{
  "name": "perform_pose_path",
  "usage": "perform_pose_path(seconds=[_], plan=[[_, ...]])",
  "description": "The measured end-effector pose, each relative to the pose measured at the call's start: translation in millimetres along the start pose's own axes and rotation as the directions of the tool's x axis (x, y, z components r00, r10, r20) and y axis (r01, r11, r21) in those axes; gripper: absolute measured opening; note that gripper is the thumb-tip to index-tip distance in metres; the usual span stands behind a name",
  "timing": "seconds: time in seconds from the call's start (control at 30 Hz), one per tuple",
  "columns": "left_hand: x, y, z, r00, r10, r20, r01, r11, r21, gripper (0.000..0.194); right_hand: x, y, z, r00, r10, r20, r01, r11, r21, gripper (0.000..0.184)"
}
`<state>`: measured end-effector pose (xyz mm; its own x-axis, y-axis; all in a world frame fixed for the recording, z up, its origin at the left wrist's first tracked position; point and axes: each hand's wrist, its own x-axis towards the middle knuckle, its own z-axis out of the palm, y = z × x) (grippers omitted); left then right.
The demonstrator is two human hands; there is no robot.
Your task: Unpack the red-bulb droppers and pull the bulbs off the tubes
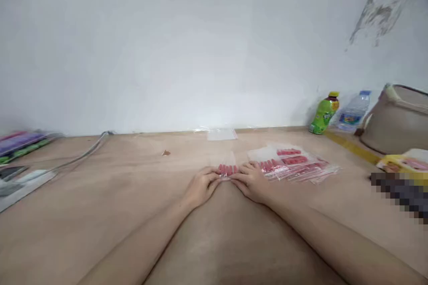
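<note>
Grip: left hand [202, 185] and right hand [252, 182] pinch the 2 sides of 1 small clear bag [228, 169], thumb and fingers nearly closed at its near edge, at 7 and 5 o'clock. Exact finger contact too small to read. Bag sits between the 2 hands, low over the wooden tabletop [110, 213]; can't tell if it's touching. About 4 red pieces show in a row inside.

Handling, my read: very light. Film limp and slick, so it'd fold or slide under a 1-sided pull. Contents look small and loose; stiffness unclear. Best hold: 2 near corners, thumb vs. finger, even tension, off the red row. Hard squeeze on the row could shift it; hard pull could stretch the film.

Around it, 12 = wall: pile of filled bags [302, 168] at 3 o'clock, just past the right hand, overlapping, likely to slide if bumped. Pale flat packet [221, 134] at 12, by the wall. Brown scrap [166, 153] near 10. Green bottle [323, 115] at 2, well apart.
</note>
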<state>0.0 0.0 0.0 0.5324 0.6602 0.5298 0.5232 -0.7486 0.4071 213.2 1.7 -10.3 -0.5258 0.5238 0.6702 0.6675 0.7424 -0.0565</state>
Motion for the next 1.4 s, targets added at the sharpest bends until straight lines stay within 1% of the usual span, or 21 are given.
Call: perform_pose_path(seconds=[0.1, 0.2, 0.3, 0.47, 0.8, 0.93, 1.03, 1.13, 1.23, 1.4], plan=[[1.2, -1.2, 1.1, 0.999, -0.043, -0.015, 0.043, 0.999, -0.010, 0.015, 1.2, -2.8, 0.6, 1.000, -0.008, -0.010, 0.008, 1.000, -0.017, 0.013], [1.9, -2.2, 1.8, 0.997, -0.077, -0.021, 0.077, 0.997, -0.030, 0.013, 2.4, -4.5, -0.6, 0.998, -0.058, 0.007, 0.058, 0.998, -0.028, 0.013], [2.1, -2.3, 1.6, 0.996, -0.084, -0.004, 0.084, 0.996, -0.037, 0.011, 2.8, -4.9, -2.2, 0.996, -0.085, 0.018, 0.086, 0.996, -0.018, 0.015], [1.7, 0.0, 0.0, 0.997, -0.071, -0.014, 0.071, 0.997, -0.019, 0.010, 2.1, -4.9, -1.6, 0.999, -0.019, -0.026, 0.018, 0.999, -0.030, 0.013], [0.7, 4.5, -0.9, 0.998, -0.047, -0.047, 0.048, 0.999, 0.017, 0.011, 4.1, -5.1, -1.4, 0.999, -0.008, -0.034, 0.005, 0.998, -0.065, 0.009], [1.0, 4.9, -2.0, 0.997, -0.040, -0.065, 0.042, 0.999, 0.021, 0.010, 5.4, -5.7, -2.0, 0.999, -0.032, -0.022, 0.030, 0.997, -0.065, 0.010], [2.9, 5.0, -1.0, 0.996, -0.001, -0.090, 0.005, 0.999, 0.051, 0.006, 6.1, -5.5, -1.9, 0.998, -0.069, -0.015, 0.068, 0.996, -0.057, 0.013], [6.0, 4.3, 2.6, 0.998, 0.038, -0.050, -0.036, 0.998, 0.049, 0.014, 6.6, -4.4, -0.1, 0.995, -0.094, -0.019, 0.093, 0.994, -0.055, 0.013], [8.6, 2.5, 7.2, 0.999, 0.037, 0.000, -0.037, 0.999, 0.007, 0.014, 7.1, -3.5, 3.6, 0.996, -0.085, -0.034, 0.083, 0.994, -0.068, 0.012], [8.6, 0.6, 10.7, 0.999, 0.020, -0.033, -0.021, 0.999, -0.041, 0.013, 9.7, -5.8, 8.8, 0.996, -0.071, -0.055, 0.064, 0.989, -0.132, 0.013]])
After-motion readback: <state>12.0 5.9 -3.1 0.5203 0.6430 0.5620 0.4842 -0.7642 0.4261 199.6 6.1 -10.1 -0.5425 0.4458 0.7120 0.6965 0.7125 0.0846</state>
